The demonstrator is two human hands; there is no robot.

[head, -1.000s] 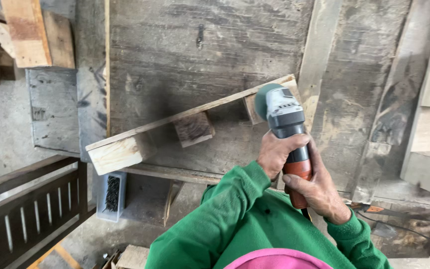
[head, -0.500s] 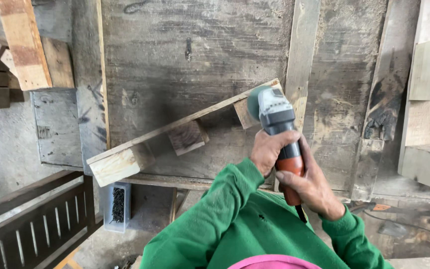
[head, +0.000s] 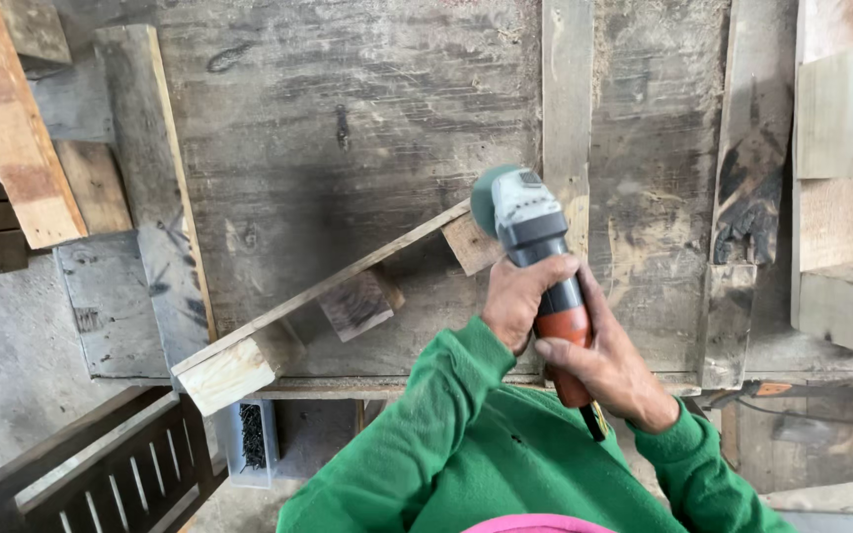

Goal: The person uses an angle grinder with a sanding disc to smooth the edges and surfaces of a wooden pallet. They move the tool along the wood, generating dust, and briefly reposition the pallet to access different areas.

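Note:
Both my hands grip an angle grinder (head: 530,232) with a grey head, green guard and orange body. My left hand (head: 517,301) wraps the neck just behind the head. My right hand (head: 609,370) holds the orange rear grip. The grinder's disc rests against the far right end of a slanted pallet piece (head: 318,296), a thin plank edge-on with wooden blocks (head: 359,304) under it. The piece lies across a grey, weathered wooden worktop (head: 367,128). My green sleeves fill the bottom of the view.
Loose planks and stacked blocks (head: 12,148) lie at the upper left. A dark slatted pallet (head: 101,474) and a small box of nails (head: 252,439) sit at the lower left. Pallet parts with blocks (head: 846,296) stand at the right. A cable (head: 821,415) trails right.
The view has shifted slightly, so the pallet piece and grinder sit a little lower and further right in frame. My hands keep the same hold on the grinder at the plank's end.

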